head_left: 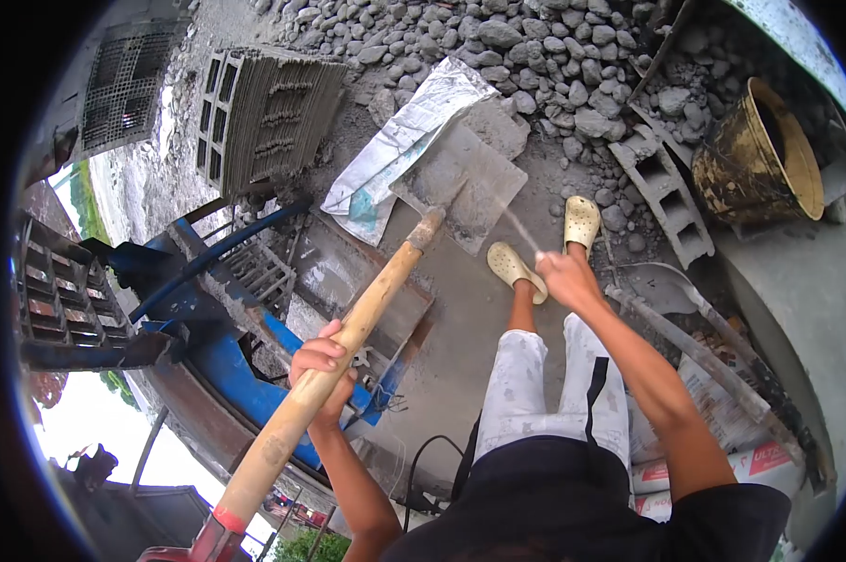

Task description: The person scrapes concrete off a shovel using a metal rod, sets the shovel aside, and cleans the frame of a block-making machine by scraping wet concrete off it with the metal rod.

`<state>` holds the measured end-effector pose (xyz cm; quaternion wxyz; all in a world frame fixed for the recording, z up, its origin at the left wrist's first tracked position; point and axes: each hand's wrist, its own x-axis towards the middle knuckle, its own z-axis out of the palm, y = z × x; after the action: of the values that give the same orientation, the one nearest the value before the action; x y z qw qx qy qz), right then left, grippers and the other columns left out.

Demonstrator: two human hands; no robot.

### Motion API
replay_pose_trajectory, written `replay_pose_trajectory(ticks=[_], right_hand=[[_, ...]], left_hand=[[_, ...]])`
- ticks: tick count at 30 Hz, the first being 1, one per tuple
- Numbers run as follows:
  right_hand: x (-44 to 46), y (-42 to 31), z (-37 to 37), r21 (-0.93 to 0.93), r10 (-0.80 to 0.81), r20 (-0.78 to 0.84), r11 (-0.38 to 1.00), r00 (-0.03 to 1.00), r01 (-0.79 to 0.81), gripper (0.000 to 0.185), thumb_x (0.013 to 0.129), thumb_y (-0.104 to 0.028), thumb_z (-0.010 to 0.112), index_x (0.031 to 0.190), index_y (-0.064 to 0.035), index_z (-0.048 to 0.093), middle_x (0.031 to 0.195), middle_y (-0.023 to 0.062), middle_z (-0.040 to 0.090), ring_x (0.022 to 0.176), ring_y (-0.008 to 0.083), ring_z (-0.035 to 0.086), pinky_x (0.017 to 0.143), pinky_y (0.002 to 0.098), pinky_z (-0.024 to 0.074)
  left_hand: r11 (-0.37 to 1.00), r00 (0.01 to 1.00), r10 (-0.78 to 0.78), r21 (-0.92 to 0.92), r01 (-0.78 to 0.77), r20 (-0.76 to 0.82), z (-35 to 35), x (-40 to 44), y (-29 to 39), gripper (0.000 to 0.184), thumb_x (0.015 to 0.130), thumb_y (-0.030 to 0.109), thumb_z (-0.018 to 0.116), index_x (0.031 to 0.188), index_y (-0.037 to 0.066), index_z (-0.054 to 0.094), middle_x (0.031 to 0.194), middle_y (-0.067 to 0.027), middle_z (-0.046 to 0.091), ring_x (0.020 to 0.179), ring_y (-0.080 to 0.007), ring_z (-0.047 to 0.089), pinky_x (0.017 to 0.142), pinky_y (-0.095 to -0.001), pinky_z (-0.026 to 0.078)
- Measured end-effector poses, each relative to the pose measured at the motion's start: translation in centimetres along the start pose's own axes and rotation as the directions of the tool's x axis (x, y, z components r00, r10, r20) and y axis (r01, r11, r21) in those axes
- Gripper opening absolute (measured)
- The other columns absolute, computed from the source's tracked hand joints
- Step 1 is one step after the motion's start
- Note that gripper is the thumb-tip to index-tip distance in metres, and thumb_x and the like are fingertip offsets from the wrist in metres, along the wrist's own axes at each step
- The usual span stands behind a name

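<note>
A square-bladed shovel (pixel 385 272) slants across the view, its wooden handle running down to a red grip at the lower left. My left hand (pixel 322 370) is wrapped round the middle of that handle. The flat grey blade (pixel 470 183) is raised in front of me, smeared with cement dust. To the right of the blade, my right hand (pixel 570 279) is closed on a thin, blurred stick (pixel 520 228). The stick's far end reaches the blade's edge; whether it touches cannot be made out.
Hollow blocks (pixel 264 122) are stacked at the left, near a blue metal machine (pixel 222 351). Gravel (pixel 535 47) lies ahead. At right are a dirty yellow bucket (pixel 760 155), a single hollow block (pixel 665 197), another shovel (pixel 662 286) and printed sacks (pixel 765 464). A white sack (pixel 400 155) lies beyond the blade.
</note>
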<state>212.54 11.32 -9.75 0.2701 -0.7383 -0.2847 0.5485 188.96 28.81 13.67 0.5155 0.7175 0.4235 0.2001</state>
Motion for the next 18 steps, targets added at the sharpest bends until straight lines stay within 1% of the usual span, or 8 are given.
replay_pose_trajectory(ticks=[3,6,7,11,12,14,16,18], right_hand=[[-2.0,-4.6,-1.9,0.558,0.188,-0.097,0.823,0.977,-0.103,0.032,0.086,-0.027,0.042,0.084,0.0032,0.053,0.078,0.0273,0.056,0.076,0.0423,0.054,0.067,0.0469,0.0402],[-2.6,2.1,1.7,0.218,-0.11,-0.162,0.965,0.981,0.145,0.035,0.086,-0.03,0.041,0.086,0.0026,0.054,0.074,0.0266,0.056,0.071,0.0414,0.055,0.063,0.0463,0.0408],[-2.7,3.0,0.9,-0.038,-0.134,0.023,0.99,0.991,0.135,0.03,0.085,-0.027,0.044,0.084,0.0022,0.053,0.065,0.0254,0.053,0.064,0.041,0.054,0.057,0.0441,0.0404],[-1.8,1.5,-1.1,0.382,0.484,0.135,0.78,0.865,-0.496,0.03,0.086,-0.028,0.041,0.076,-0.0021,0.053,0.051,0.0079,0.049,0.046,0.0188,0.049,0.045,0.0322,0.039],[-2.2,-0.4,-2.8,0.561,0.546,0.159,0.635,0.823,-0.53,0.031,0.088,-0.029,0.041,0.076,-0.0038,0.054,0.049,-0.0013,0.041,0.043,0.0077,0.04,0.041,0.0243,0.0328],[-2.8,-0.8,-2.1,0.861,0.36,0.014,0.471,0.933,-0.195,0.03,0.089,-0.028,0.04,0.076,-0.004,0.053,0.049,-0.0023,0.038,0.043,0.0052,0.037,0.042,0.0211,0.0305],[-2.6,1.5,1.1,0.637,0.218,-0.168,0.768,0.961,-0.063,0.029,0.09,-0.025,0.039,0.078,-0.0028,0.053,0.053,0.0021,0.045,0.049,0.0101,0.045,0.046,0.0257,0.0359],[-1.9,3.9,2.7,0.295,0.166,0.017,0.941,0.986,-0.164,0.033,0.087,-0.027,0.042,0.079,0.0019,0.055,0.066,0.0144,0.056,0.064,0.0247,0.054,0.061,0.0345,0.0414]], left_hand=[[1.0,1.0,-0.011,-0.001,0.011,0.006,0.2,-0.3,0.0,0.026,0.065,-0.001,0.065,0.078,0.009,0.046,0.084,-0.0066,0.054,0.101,-0.0281,0.051,0.097,-0.0478,0.031],[1.0,0.999,-0.018,0.004,0.018,0.028,0.2,-0.3,0.2,0.027,0.065,0.002,0.067,0.078,0.01,0.045,0.086,-0.0059,0.054,0.104,-0.0283,0.049,0.097,-0.0475,0.03],[1.0,0.998,-0.028,0.01,0.028,0.052,0.0,-0.4,0.3,0.029,0.065,0.004,0.069,0.079,0.01,0.044,0.088,-0.0052,0.053,0.106,-0.0287,0.047,0.098,-0.047,0.029],[1.0,0.998,-0.019,0.004,0.018,0.055,-0.3,-1.4,-0.6,0.031,0.066,0.007,0.071,0.079,0.011,0.044,0.089,-0.0048,0.052,0.109,-0.0293,0.046,0.098,-0.0463,0.029],[1.0,0.999,-0.018,0.021,0.017,0.047,-0.4,-1.6,-0.8,0.031,0.066,0.007,0.071,0.08,0.011,0.044,0.089,-0.0047,0.052,0.109,-0.0292,0.046,0.098,-0.0462,0.029],[0.999,0.999,-0.021,0.046,0.019,0.042,-0.4,-1.8,-0.8,0.031,0.066,0.007,0.071,0.08,0.011,0.044,0.089,-0.0047,0.052,0.109,-0.0292,0.046,0.098,-0.046,0.029],[1.0,0.999,-0.025,0.016,0.025,0.029,0.0,-1.4,-0.5,0.029,0.065,0.004,0.069,0.079,0.01,0.045,0.089,-0.0056,0.053,0.108,-0.0292,0.047,0.097,-0.0461,0.031],[1.0,1.0,-0.026,-0.018,0.026,0.002,0.4,-0.6,0.4,0.025,0.065,-0.002,0.065,0.078,0.009,0.047,0.087,-0.0072,0.055,0.105,-0.0299,0.049,0.096,-0.0468,0.033]])
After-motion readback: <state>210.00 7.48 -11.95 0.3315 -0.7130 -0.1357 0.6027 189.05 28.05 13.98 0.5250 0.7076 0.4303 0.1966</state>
